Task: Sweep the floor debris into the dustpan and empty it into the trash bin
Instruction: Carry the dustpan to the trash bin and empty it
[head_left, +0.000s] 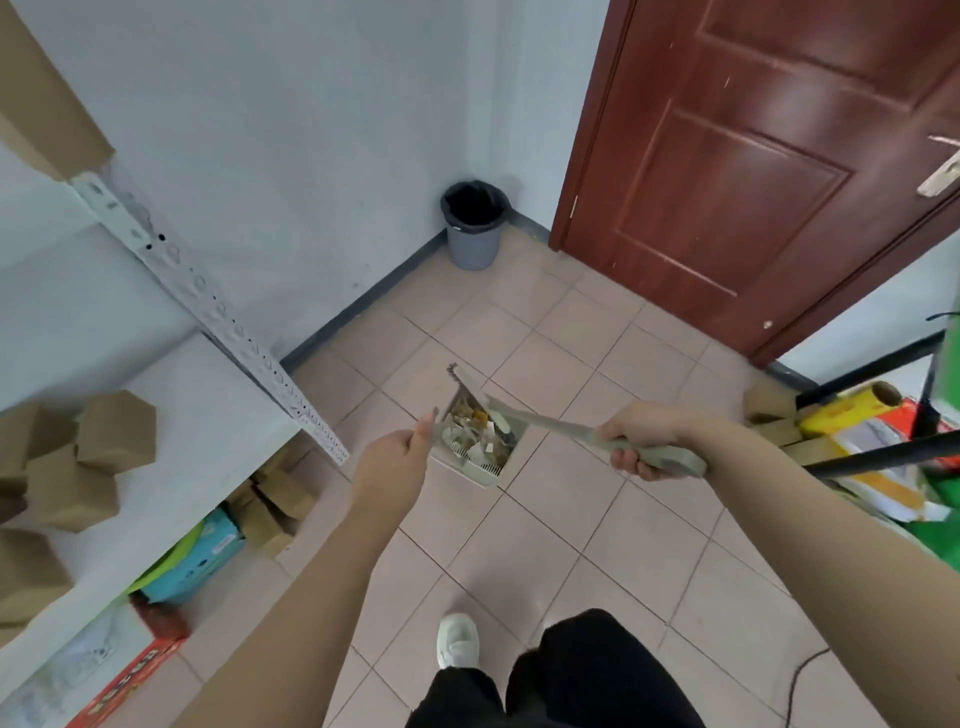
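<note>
Dustpan (483, 475) with debris (475, 423), held above floor (587, 525).
Left hand (397, 454) fingers grip it; right hand (641, 434) fingers grip brush (561, 428); trash bin (474, 228) in corner.

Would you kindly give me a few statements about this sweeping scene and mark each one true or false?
1. The dustpan holds scraps of debris. True.
2. The trash bin lies tipped on its side. False: it stands upright in the corner of the walls, near the door.
3. The right hand grips the brush by its handle. True.
4. The left hand is empty. False: it holds the dustpan.
</note>
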